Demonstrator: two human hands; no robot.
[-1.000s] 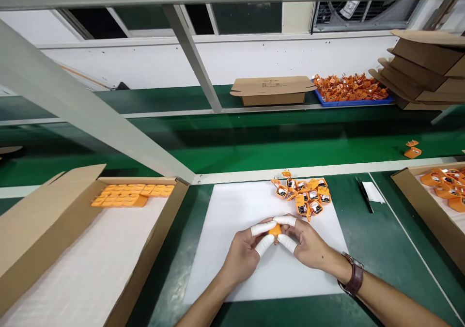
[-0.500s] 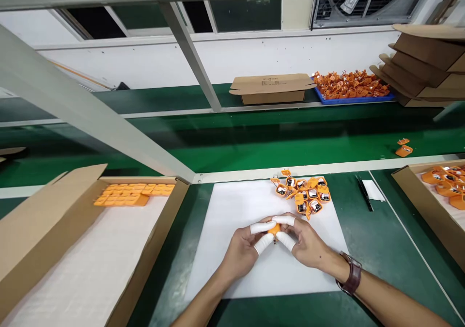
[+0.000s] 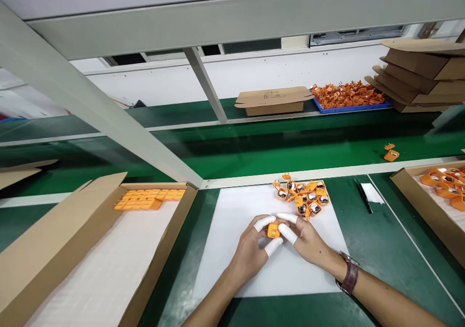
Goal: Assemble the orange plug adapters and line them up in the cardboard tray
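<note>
Between my hands, over a white sheet [image 3: 254,278], is a small orange plastic housing [image 3: 273,230]. My left hand [image 3: 250,252] grips it from the left, with white covers on thumb and index finger. My right hand [image 3: 307,240] holds its right side, its thumb and a finger covered in white too. Just beyond my fingers lies a cluster of open orange housings [image 3: 303,196] with dark and white parts inside. A brown strap [image 3: 349,272] circles my right wrist.
At the left, a lined cardboard box [image 3: 160,249] holds rows of orange housings [image 3: 140,201]. Another box [image 3: 417,191] with open housings stands right. A black pen-like tool [image 3: 364,198] lies beside white paper [image 3: 372,193]. On the shelf are a blue tray [image 3: 352,109] and stacked cartons [image 3: 425,75].
The orange housing has been turned, so a flatter face now shows between my fingers. My hands have shifted their grip slightly. The camera view has tilted.
</note>
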